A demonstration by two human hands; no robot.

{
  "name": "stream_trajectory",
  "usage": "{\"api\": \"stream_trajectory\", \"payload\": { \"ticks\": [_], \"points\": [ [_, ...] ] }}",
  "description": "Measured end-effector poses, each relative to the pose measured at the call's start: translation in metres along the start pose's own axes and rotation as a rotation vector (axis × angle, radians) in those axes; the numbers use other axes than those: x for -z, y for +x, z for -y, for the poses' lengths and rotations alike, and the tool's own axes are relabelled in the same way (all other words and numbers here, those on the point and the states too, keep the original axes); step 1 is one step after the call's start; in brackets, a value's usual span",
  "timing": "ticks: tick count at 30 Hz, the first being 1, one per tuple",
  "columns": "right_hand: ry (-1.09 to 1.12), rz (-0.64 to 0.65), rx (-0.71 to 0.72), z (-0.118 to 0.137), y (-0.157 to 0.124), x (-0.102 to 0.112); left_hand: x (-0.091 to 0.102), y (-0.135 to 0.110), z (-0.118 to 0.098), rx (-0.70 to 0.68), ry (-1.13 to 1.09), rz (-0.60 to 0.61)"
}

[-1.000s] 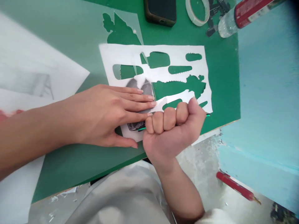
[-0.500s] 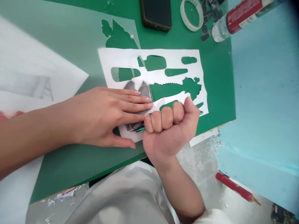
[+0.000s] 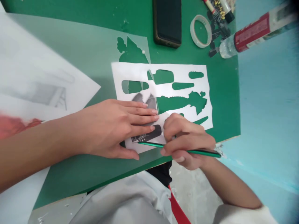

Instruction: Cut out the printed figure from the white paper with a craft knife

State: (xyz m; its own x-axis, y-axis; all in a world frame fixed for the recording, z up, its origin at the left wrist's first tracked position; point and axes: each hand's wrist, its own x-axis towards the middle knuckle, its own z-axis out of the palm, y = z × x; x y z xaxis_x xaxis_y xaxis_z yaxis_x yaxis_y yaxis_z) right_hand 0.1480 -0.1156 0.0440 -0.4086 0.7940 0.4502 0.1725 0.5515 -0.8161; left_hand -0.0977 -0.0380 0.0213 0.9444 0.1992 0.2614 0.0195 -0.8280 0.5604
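Note:
My left hand [image 3: 116, 127] lies flat with its fingers stretched out, pressing on a white paper sheet [image 3: 183, 69] full of cut-out openings. Dark printed shapes [image 3: 155, 133] show on the paper beside and partly beneath its fingertips. My right hand [image 3: 187, 137] is closed around a slim green craft knife [image 3: 151, 144]. The knife slants low over the paper, its thin tip beside the lower edge of a dark print, close to my left thumb. Whether the tip touches the paper I cannot tell.
A translucent sheet [image 3: 93, 40] with a cut-out overlaps the paper. White papers [image 3: 77, 82] lie left. Behind are a phone [image 3: 167, 25], a tape roll [image 3: 192, 31], small dark pieces [image 3: 218, 32] and a bottle [image 3: 252, 32]. The green table [image 3: 224, 102] ends near my lap.
My right hand has turned over from a raised fist and moved right, so the craft knife now shows along its length. The left hand still presses on the paper; the whole view has shifted.

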Motion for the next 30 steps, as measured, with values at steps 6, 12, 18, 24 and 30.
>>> {"api": "stream_trajectory", "payload": {
  "ticks": [6, 12, 18, 24, 30],
  "points": [
    [-0.031, 0.339, 0.054, 0.010, 0.035, 0.012, 0.000, 0.001, -0.001, 0.005, -0.001, -0.014],
    [-0.085, 0.437, 0.311, -0.010, 0.056, -0.004, -0.001, 0.003, -0.003, 0.012, 0.013, -0.035],
    [-0.336, 0.501, 0.382, -0.029, 0.045, 0.006, -0.003, 0.004, -0.004, 0.029, 0.017, -0.016],
    [-0.334, 0.648, 0.356, -0.024, 0.039, 0.021, -0.002, 0.002, -0.003, 0.022, 0.020, -0.013],
    [-0.328, 0.720, 0.512, -0.026, 0.064, 0.023, -0.001, 0.002, -0.004, 0.031, 0.000, -0.027]
  ]
}}
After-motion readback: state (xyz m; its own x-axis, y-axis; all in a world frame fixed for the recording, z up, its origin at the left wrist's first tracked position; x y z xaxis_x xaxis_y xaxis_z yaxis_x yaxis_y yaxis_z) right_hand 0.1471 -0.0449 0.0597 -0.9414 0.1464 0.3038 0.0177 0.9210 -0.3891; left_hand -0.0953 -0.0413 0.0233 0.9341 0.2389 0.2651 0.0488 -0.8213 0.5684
